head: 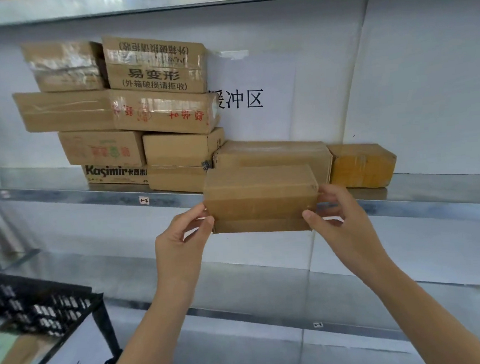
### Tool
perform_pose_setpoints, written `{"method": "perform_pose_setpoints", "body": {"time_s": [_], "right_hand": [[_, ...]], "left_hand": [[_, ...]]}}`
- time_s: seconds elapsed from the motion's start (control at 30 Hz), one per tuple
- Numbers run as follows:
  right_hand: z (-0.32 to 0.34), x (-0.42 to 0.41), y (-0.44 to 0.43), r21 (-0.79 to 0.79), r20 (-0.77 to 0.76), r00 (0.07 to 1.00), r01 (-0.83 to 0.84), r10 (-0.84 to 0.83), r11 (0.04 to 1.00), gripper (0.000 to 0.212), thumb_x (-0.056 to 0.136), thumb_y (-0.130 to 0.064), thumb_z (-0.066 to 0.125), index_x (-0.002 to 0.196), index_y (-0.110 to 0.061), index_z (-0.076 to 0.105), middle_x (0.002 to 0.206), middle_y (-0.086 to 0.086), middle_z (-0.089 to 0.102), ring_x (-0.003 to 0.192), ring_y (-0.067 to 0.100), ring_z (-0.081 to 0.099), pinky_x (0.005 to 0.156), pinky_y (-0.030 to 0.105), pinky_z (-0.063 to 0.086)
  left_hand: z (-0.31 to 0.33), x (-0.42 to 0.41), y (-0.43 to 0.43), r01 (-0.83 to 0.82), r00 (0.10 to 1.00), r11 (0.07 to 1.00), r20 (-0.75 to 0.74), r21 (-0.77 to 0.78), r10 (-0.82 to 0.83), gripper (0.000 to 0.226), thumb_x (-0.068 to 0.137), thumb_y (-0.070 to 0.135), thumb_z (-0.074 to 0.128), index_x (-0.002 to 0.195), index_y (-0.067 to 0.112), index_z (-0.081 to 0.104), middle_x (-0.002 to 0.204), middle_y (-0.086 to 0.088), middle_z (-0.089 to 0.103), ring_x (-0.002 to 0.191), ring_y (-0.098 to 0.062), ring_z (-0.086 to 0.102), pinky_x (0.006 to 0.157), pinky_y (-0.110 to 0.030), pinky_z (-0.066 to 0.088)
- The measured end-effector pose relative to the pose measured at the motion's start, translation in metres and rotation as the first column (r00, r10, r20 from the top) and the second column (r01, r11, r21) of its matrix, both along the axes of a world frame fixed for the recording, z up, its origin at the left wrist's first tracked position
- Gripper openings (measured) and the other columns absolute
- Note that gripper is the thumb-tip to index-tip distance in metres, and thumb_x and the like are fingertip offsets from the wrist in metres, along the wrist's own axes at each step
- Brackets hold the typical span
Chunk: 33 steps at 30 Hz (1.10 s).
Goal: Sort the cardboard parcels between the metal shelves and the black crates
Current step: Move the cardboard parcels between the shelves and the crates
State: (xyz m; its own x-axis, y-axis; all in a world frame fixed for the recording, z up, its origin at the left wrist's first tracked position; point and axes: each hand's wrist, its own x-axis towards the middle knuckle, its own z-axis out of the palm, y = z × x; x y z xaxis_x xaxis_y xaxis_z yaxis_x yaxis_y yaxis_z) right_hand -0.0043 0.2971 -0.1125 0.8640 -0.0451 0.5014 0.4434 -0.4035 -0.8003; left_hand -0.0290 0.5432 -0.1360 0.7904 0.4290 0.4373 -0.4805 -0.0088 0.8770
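Cardboard parcel (260, 199) is held in the air, metal shelf (63, 191) just at its 12 o'clock, long axis running 9 to 3 o'clock. Left grip (180, 242) pinches its 9 o'clock end, right grip (341, 226) its 3 o'clock end.

Two hands, both bare. Left hand (180, 240) centre-left of frame, right hand (342, 221) centre-right. Fingers slim; thumbnails short, plain. Knuckle creases show on backs of both hands. Wrists bare. Left forearm (147, 330) bare along whole visible length, runs off bottom edge left of centre. Right forearm (429, 310) likewise bare, runs off lower right corner.
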Motion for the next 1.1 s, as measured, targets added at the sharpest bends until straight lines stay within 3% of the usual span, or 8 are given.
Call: {"method": "perform_pose_setpoints", "body": {"time_s": [0.1, 0.27, 0.43, 0.53, 0.67, 0.83, 0.97, 1.1], "right_hand": [[-0.019, -0.005, 0.013, -0.063, -0.114, 0.993, -0.034, 0.027, 0.997, 0.044, 0.092, -0.039, 0.061, 0.129, -0.041, 0.037, 0.121, -0.021, 0.047, 0.096, -0.002, 0.055, 0.064, 0.004, 0.042], [-0.029, -0.014, 0.024, 0.005, -0.208, 0.966, -0.158, 0.156, 0.987, 0.055, 0.082, -0.062, 0.041, 0.128, -0.033, 0.038, 0.133, -0.016, 0.047, 0.116, 0.008, 0.051, 0.083, 0.009, 0.041], [-0.019, -0.011, 0.031, 0.129, -0.177, 0.977, -0.098, 0.120, 0.987, 0.044, 0.081, -0.067, 0.036, 0.099, -0.028, 0.046, 0.105, -0.020, 0.056, 0.099, 0.006, 0.058, 0.085, 0.030, 0.051], [-0.032, -0.013, 0.037, 0.134, -0.173, 0.981, -0.066, 0.089, 0.989, 0.034, 0.092, -0.052, 0.049, 0.093, -0.018, 0.048, 0.101, -0.017, 0.060, 0.100, 0.007, 0.060, 0.070, 0.029, 0.056], [-0.062, -0.015, 0.044, 0.150, -0.204, 0.972, -0.088, 0.118, 0.985, 0.021, 0.098, -0.030, 0.056, 0.091, -0.013, 0.045, 0.105, 0.000, 0.062, 0.104, 0.010, 0.061, 0.075, 0.041, 0.056], [-0.071, -0.005, 0.064, 0.162, -0.194, 0.967, -0.134, 0.165, 0.978, 0.015, 0.096, -0.028, 0.060, 0.097, -0.021, 0.047, 0.106, -0.007, 0.060, 0.104, 0.009, 0.062, 0.073, 0.022, 0.057], [-0.067, 0.004, 0.099, 0.265, -0.247, 0.931, -0.200, 0.267, 0.943, 0.034, 0.090, -0.035, 0.065, 0.117, -0.024, 0.047, 0.113, -0.013, 0.059, 0.104, 0.005, 0.062, 0.089, 0.026, 0.054], [-0.067, 0.007, 0.149, 0.539, -0.350, 0.805, -0.245, 0.479, 0.806, 0.067, 0.078, -0.050, 0.065, 0.135, -0.018, 0.048, 0.124, 0.001, 0.067, 0.116, 0.018, 0.064, 0.109, 0.041, 0.044]], "left_hand": [[-0.019, -0.006, 0.005, 0.014, 0.993, 1.000, -0.115, 0.009, -0.013, 0.020, 0.097, 0.020, 0.061, 0.103, 0.032, 0.075, 0.104, 0.008, 0.075, 0.103, -0.012, 0.069, 0.093, -0.028, 0.051], [-0.028, -0.012, 0.011, 0.032, 0.988, 0.997, -0.148, -0.063, -0.041, 0.027, 0.104, 0.021, 0.045, 0.097, 0.011, 0.069, 0.099, -0.001, 0.076, 0.102, -0.012, 0.070, 0.096, -0.025, 0.053], [-0.020, -0.016, 0.022, 0.020, 0.986, 0.988, -0.162, -0.154, -0.045, 0.032, 0.101, 0.035, 0.052, 0.084, 0.008, 0.059, 0.085, 0.004, 0.075, 0.092, -0.008, 0.071, 0.079, -0.018, 0.057], [-0.032, -0.022, 0.024, 0.005, 0.975, 0.991, -0.220, -0.134, -0.034, 0.041, 0.092, 0.050, 0.058, 0.075, 0.013, 0.051, 0.087, 0.002, 0.075, 0.093, -0.010, 0.071, 0.082, -0.023, 0.054], [-0.052, -0.029, 0.030, -0.010, 0.957, 0.987, -0.286, -0.161, -0.037, 0.051, 0.073, 0.064, 0.063, 0.077, 0.015, 0.052, 0.094, -0.003, 0.076, 0.100, -0.018, 0.070, 0.089, -0.029, 0.051], [-0.059, -0.040, 0.048, -0.019, 0.949, 0.978, -0.313, -0.206, -0.047, 0.066, 0.065, 0.068, 0.070, 0.089, 0.008, 0.059, 0.099, -0.005, 0.076, 0.102, -0.020, 0.071, 0.096, -0.037, 0.053], [-0.063, -0.053, 0.075, -0.098, 0.936, 0.971, -0.353, -0.218, 0.016, 0.066, 0.060, 0.061, 0.084, 0.087, 0.007, 0.059, 0.093, -0.009, 0.075, 0.096, -0.030, 0.072, 0.097, -0.046, 0.053], [-0.069, -0.069, 0.111, -0.241, 0.930, 0.937, -0.338, -0.254, 0.147, 0.066, 0.057, 0.056, 0.081, 0.097, 0.006, 0.065, 0.078, 0.005, 0.074, 0.083, -0.016, 0.073, 0.084, -0.033, 0.058]]}}
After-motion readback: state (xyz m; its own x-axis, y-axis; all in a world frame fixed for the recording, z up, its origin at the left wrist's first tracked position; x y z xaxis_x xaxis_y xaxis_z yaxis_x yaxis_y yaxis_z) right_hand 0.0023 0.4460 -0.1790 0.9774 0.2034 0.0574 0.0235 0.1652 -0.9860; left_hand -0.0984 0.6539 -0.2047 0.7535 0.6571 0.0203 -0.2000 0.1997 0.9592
